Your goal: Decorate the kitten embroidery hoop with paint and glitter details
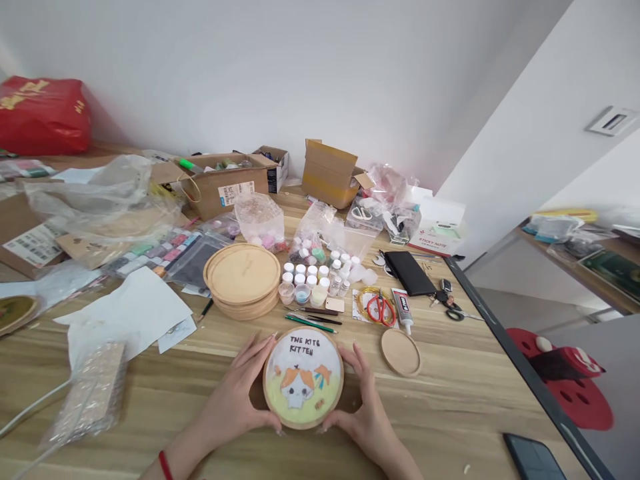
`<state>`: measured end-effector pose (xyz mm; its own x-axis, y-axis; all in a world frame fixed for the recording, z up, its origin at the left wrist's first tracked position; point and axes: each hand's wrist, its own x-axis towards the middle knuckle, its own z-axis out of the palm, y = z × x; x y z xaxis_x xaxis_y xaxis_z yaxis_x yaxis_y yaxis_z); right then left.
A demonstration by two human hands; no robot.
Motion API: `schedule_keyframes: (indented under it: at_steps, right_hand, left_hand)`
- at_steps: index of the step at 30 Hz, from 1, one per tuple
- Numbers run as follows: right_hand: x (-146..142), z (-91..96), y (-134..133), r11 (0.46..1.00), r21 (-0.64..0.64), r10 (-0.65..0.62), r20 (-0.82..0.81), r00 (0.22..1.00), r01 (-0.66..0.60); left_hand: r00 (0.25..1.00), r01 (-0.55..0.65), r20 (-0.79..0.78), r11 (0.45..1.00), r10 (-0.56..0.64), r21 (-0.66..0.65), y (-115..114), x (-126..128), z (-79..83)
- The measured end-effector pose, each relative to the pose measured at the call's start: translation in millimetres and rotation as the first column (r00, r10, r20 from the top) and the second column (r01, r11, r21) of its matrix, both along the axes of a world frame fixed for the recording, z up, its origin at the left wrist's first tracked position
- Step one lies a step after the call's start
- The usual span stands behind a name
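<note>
Between my two hands is a round wooden tray (pixel 303 377) with a kitten picture in it, orange-eared on a yellow and white ground, under dark lettering that reads "THE KIT" and "KITTEN". My left hand (pixel 250 387) curves round its left rim, thumb at the lower edge. On the opposite rim, my right hand (pixel 364 393) grips with thumb below and fingers up the side. Just beyond the tray lie a green pencil (pixel 311 325) and a dark-handled tool (pixel 314 311). A smaller bare wooden tray (pixel 401 352) rests to the right of my right hand.
Stacked round wooden trays (pixel 243 273) stand behind my left hand, beside several small white-lidded jars (pixel 306 272). Farther right are red-handled pliers (pixel 381 309), a glue tube (pixel 403 309) and a black pouch (pixel 410 273). A bubble-wrapped packet (pixel 90 393) lies left; a phone (pixel 533 457) lies near right.
</note>
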<state>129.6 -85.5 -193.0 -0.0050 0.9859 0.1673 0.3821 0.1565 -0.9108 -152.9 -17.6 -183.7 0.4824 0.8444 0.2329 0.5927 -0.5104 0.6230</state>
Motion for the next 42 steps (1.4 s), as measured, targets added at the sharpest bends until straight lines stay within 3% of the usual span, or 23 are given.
schedule_keyframes:
  at_steps: [4,9,12,14,16,18,21,23,26,30,36,39,42]
  right_hand:
    - [-6,4.4,-2,0.999,0.028,0.046,-0.186,0.981,-0.041]
    - [-9,11.7,-4,0.999,0.04,0.031,-0.21,0.977,-0.023]
    - [-8,21.5,-2,0.999,0.048,-0.012,-0.192,0.981,0.022]
    - [-7,30.8,2,0.997,0.063,-0.035,-0.194,0.98,0.048]
    - [-7,40.9,9,0.995,0.081,-0.04,-0.226,0.973,0.06]
    - [-8,50.2,17,0.994,0.095,-0.032,-0.283,0.959,0.061]
    - [-14,59.5,28,0.993,0.114,0.004,-0.378,0.926,0.043]
    - [-19,62.2,32,0.993,0.118,0.027,-0.418,0.908,0.025]
    - [-23,64.2,33,0.994,0.111,0.034,-0.447,0.894,0.018]
    - [-25,66.9,31,0.996,0.085,0.05,-0.537,0.842,-0.004]
    - [-36,72.7,41,0.99,-0.046,-0.124,-0.748,0.652,0.136]
    - [-41,77.6,51,0.986,-0.145,-0.162,-0.779,0.606,0.078]
    - [-46,75.8,59,0.978,-0.2,-0.129,-0.794,0.593,-0.054]
  left_hand:
    - [0.997,0.012,0.078,0.998,-0.007,-0.058,-7,3,13.7]
    - [0.983,0.011,0.183,0.971,0.034,-0.24,-12,18,31.7]
    - [0.956,0.089,0.293,0.92,0.03,-0.382,-5,24,44.8]
    - [0.903,0.197,0.427,0.848,0.038,-0.492,4,27,54.4]
    - [0.819,0.298,0.567,0.782,0.084,-0.547,13,32,62.2]
    - [0.705,0.305,0.68,0.781,0.199,-0.545,20,43,67.2]
    - [0.425,0.11,0.781,0.83,0.459,-0.547,26,68,71.7]
    - [0.205,0.022,0.801,0.815,0.563,-0.579,27,84,75.4]
    - [0.031,0.093,0.776,0.771,0.63,-0.63,26,96,82.1]
    - [0.029,0.313,0.739,0.697,0.673,-0.646,23,89,83.6]
    - [0.21,0.568,0.757,0.552,0.619,-0.61,24,83,60.1]
    - [0.246,0.608,0.812,0.568,0.529,-0.555,26,83,49.9]
    - [0.216,0.623,0.833,0.585,0.509,-0.519,27,80,46.7]
